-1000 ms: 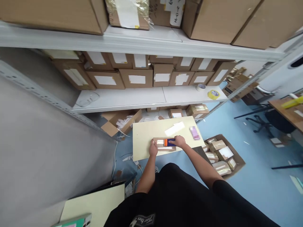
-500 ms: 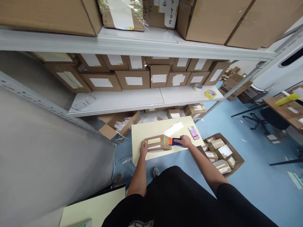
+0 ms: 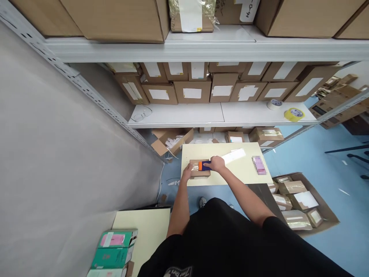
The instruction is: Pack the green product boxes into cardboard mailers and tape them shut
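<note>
A small cardboard box (image 3: 200,174) lies near the front left of the cream tabletop (image 3: 230,175), with shiny clear tape across its top. My left hand (image 3: 186,171) grips the box's left end, its fingers partly hidden behind the edge. Closed around a dark blue hand tool (image 3: 205,166) with an orange end, my right hand (image 3: 216,164) holds it on the box's top. The tool's exact kind is too small to make out. Just beyond my right hand lies a white paper strip (image 3: 235,155).
A purple, pixelated item (image 3: 259,165) lies at the tabletop's right. Shelves ahead hold labelled boxes (image 3: 192,92) and tape rolls (image 3: 294,114). An open carton (image 3: 327,215) of parcels stands right on the floor. Green boxes (image 3: 111,254) sit on a lower-left table. A wall (image 3: 57,154) borders the left.
My right hand has moved the tool left over the box, closer to my left hand. The box appears turned, showing a different side. My view has swung left.
</note>
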The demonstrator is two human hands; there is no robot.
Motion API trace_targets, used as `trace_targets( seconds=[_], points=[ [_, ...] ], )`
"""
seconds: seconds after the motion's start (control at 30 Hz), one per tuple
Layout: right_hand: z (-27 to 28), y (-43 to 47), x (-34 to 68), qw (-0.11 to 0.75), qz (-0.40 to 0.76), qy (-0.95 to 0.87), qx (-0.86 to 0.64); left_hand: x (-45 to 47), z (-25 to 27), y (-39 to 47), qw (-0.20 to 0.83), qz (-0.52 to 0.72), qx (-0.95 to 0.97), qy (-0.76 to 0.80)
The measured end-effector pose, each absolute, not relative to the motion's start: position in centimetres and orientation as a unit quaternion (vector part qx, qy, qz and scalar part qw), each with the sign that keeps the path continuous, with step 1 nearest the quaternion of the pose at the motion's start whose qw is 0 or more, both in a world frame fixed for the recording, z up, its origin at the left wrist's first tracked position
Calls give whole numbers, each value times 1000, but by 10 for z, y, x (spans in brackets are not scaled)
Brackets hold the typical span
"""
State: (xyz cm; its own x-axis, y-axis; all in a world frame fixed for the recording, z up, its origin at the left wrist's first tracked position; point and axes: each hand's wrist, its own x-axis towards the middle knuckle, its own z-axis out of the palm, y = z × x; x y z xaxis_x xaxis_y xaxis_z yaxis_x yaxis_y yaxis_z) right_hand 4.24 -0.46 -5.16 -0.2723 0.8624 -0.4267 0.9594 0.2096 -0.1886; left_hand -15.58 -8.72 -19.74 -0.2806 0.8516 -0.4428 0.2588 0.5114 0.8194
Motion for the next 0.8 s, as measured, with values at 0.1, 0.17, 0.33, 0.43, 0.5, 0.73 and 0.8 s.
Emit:
trace_targets(
  seconds=[0.1, 0.17, 0.33, 0.43, 0.5, 0.73, 0.8],
  points=[
    [-56, -1, 90, 96, -216, 764, 600, -138, -198, -80, 465, 317, 383, 733],
    [-56, 4, 135, 76, -207, 756, 616, -129, -198, -76, 464, 313, 387, 733],
    [-57, 11, 227, 84, -164, 724, 664, -123, -197, -69, 470, 304, 394, 729],
    [-76, 7, 215, 94, -157, 712, 678, -122, -195, -69, 466, 302, 392, 734],
    [-97, 0, 179, 96, -164, 707, 681, -121, -192, -70, 463, 301, 386, 739],
    [-162, -22, 112, 83, -204, 689, 690, -122, -184, -77, 476, 301, 378, 735],
    [-174, -21, 140, 41, -208, 664, 717, -123, -186, -77, 472, 299, 375, 739]
  ],
)
